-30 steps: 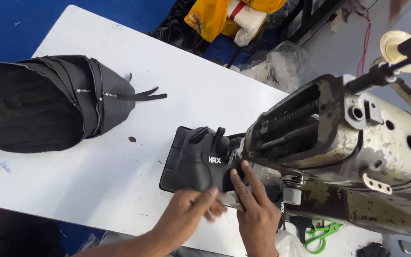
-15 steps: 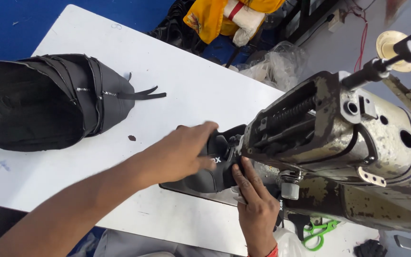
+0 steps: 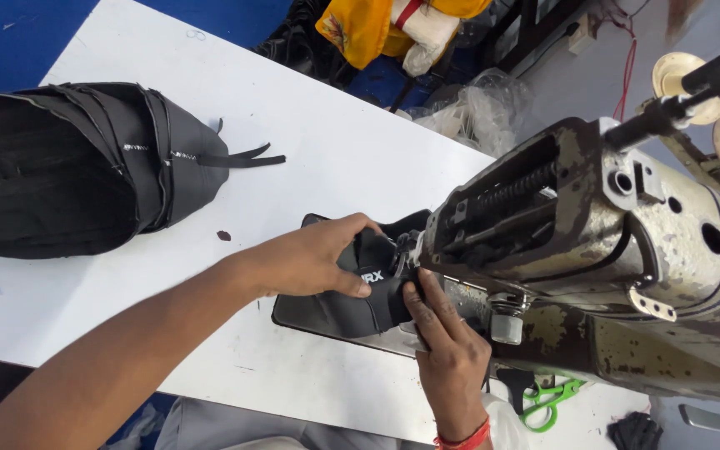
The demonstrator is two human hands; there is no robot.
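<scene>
A black shoe-upper piece (image 3: pixel 352 304) lies on the white table (image 3: pixel 310 158), its right end tucked under the head of a worn grey sewing machine (image 3: pixel 593 242). My left hand (image 3: pixel 314 258) reaches in from the lower left and grips the top of the piece, fingers curled over its fold. My right hand (image 3: pixel 447 350) comes up from the bottom edge, with its fingertips pressing the piece's near edge right beside the needle area. The needle itself is hidden behind the machine head and my fingers.
A stack of black cut upper pieces (image 3: pixel 68 167) with loose straps sits at the table's left. Green-handled scissors (image 3: pixel 547 396) lie below the machine. Thread spools (image 3: pixel 702 83) stand at top right. Yellow fabric (image 3: pixel 377 25) and plastic bags (image 3: pixel 477 108) lie beyond the table's far edge.
My left hand moved from the near edge of the black piece up onto its top and now grips it. My right hand stayed at the piece's edge by the machine.
</scene>
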